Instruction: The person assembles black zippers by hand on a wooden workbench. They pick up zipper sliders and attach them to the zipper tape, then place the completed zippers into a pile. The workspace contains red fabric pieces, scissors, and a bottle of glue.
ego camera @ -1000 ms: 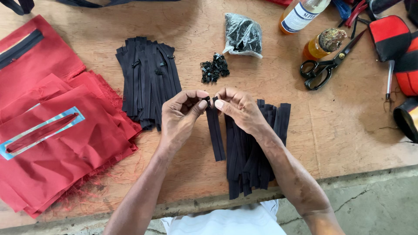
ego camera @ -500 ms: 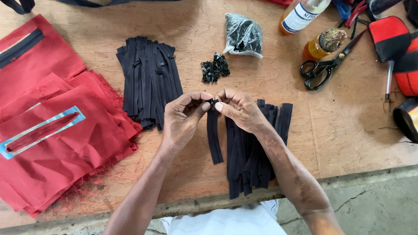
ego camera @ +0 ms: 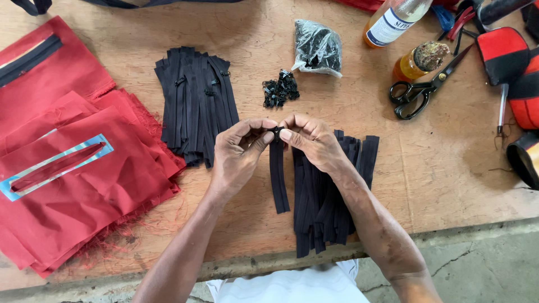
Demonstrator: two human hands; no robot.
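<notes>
Both of my hands pinch the top end of one black zipper strip (ego camera: pixel 278 179), which hangs down from my fingers over the wooden table (ego camera: pixel 449 185). My left hand (ego camera: pixel 238 154) grips it from the left with thumb and forefinger. From the right, my right hand (ego camera: pixel 311 140) holds the same end, where a small black slider sits between the fingertips. Under my right wrist lies a pile of black zipper strips (ego camera: pixel 325 207). A second pile of black zipper strips (ego camera: pixel 193 104) lies beyond my left hand. A small heap of black sliders (ego camera: pixel 279 90) sits just past my fingers.
Red fabric pieces (ego camera: pixel 67 168) with a pale blue-edged slot cover the left side. A plastic bag of dark parts (ego camera: pixel 317 49), two bottles (ego camera: pixel 393 22), black scissors (ego camera: pixel 418 90) and red-and-black padded items (ego camera: pixel 505 56) lie at the back right. The table's front edge runs below my arms.
The hands stay together at the strip's top end; the fingers shift slightly on the slider. The strip still hangs in the same place.
</notes>
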